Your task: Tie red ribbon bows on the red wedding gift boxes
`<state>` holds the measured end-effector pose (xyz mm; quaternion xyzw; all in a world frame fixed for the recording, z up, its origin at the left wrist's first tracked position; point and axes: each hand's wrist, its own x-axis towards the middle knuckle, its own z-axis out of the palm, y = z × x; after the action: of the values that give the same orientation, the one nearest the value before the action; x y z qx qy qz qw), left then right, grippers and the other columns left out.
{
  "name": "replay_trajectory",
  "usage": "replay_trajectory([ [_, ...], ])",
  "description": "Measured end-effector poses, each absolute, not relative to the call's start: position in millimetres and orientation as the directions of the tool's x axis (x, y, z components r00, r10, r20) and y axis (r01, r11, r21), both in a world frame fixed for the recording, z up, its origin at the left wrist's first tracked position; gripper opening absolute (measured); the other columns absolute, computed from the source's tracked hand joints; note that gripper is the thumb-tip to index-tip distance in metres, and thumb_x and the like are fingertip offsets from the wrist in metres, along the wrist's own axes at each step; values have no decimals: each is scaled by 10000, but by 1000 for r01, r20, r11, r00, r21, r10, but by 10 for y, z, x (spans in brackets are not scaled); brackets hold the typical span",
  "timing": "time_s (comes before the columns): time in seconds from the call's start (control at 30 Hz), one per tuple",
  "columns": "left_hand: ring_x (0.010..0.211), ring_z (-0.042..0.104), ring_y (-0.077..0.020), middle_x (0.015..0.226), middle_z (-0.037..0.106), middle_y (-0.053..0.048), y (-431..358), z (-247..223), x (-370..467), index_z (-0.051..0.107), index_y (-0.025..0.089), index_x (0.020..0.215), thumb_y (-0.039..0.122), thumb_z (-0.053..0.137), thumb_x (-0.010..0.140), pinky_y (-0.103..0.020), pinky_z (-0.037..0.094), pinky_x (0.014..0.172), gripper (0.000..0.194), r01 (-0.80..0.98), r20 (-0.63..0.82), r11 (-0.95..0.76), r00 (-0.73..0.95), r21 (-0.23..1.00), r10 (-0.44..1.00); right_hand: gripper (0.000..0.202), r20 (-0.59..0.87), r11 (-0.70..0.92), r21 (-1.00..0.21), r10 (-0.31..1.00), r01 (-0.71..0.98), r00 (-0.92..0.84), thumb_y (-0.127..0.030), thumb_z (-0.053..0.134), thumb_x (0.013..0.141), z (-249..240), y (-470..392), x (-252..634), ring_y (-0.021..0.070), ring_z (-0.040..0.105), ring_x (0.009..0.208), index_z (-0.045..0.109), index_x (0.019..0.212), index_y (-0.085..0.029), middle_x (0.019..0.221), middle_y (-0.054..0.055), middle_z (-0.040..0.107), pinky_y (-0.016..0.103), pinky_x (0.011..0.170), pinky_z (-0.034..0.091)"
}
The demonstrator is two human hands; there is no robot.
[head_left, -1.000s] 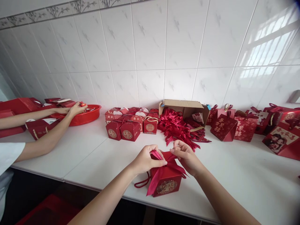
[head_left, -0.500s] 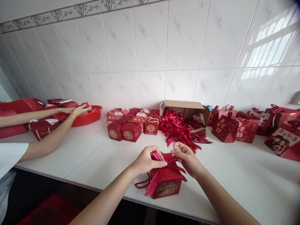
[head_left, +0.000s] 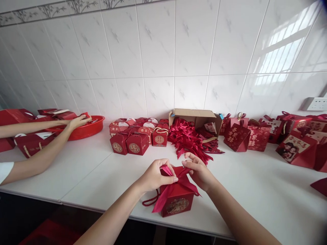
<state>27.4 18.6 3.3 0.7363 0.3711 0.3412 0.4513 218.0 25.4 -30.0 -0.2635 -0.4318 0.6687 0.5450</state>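
A red gift box (head_left: 177, 204) with a gold emblem stands upright near the table's front edge. A dark pink ribbon (head_left: 163, 199) is looped into a bow across its top, one tail hanging down the left front edge. My left hand (head_left: 155, 175) pinches the ribbon's left loop and centre between thumb and fingers. On the right side, my right hand (head_left: 199, 172) has its fingers curled round the other loop of the ribbon, close to the bow's middle. A dark red cord handle (head_left: 151, 200) sticks out at the box's left.
Behind lies a cardboard box (head_left: 194, 113) spilling red ribbons (head_left: 186, 136). Several small red boxes (head_left: 138, 144) stand left of it, more ribboned boxes (head_left: 237, 136) to the right. At far left, another person's hand (head_left: 80, 120) reaches into a red basin (head_left: 89, 131).
The view has turned slightly right, so everything sits further left. Both hands stay at the ribbon; the loops at the box's top have shifted only a little.
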Motion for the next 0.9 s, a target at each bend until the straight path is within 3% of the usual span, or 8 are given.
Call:
replay_trajectory([
  [0.37, 791, 565, -172, 685, 554, 21, 186, 11, 288, 499, 183, 646, 227, 755, 674, -268, 396, 712, 261, 253, 170, -324, 486, 912, 857, 435, 56, -100, -796, 970, -597, -238, -309, 856, 543, -286, 256, 2169, 45, 232, 451, 519, 798, -203, 524, -107, 391, 212, 499, 202],
  [0.57, 786, 566, -176, 691, 566, 20, 175, 17, 239, 533, 182, 667, 273, 765, 668, -270, 402, 721, 250, 282, 147, -309, 477, 908, 867, 337, 173, 78, -918, 961, -389, -215, -374, 774, 698, -357, 233, 2168, 83, 373, 523, 548, 892, -216, 523, -95, 421, 228, 570, 278],
  [0.7, 743, 552, -157, 717, 610, 7, 161, 48, 247, 426, 194, 625, 319, 748, 695, -260, 400, 686, 352, 244, 139, -277, 463, 929, 875, 311, 239, 183, -944, 953, -273, -186, -485, 668, 787, -352, 214, 2207, 134, 531, 784, 581, 926, -221, 838, -5, 583, 271, 761, 393],
  [0.8, 710, 551, -150, 721, 612, 1, 140, 76, 274, 462, 188, 649, 410, 668, 774, -265, 403, 673, 328, 223, 164, -288, 449, 932, 879, 574, 316, 273, -947, 881, -167, -351, -635, 596, 767, -332, 186, 2377, 224, 471, 1185, 540, 1205, -268, 1279, 90, 510, 365, 975, 370],
  [0.9, 771, 592, -180, 778, 638, -24, 111, 79, 317, 533, 182, 708, 465, 599, 821, -288, 432, 718, 312, 202, 193, -304, 434, 931, 880, 1165, 290, 333, -941, 705, -60, -648, -618, 790, 534, -358, 112, 2560, 288, 181, 1420, 175, 1484, -341, 1553, 113, 173, 460, 1100, 250],
])
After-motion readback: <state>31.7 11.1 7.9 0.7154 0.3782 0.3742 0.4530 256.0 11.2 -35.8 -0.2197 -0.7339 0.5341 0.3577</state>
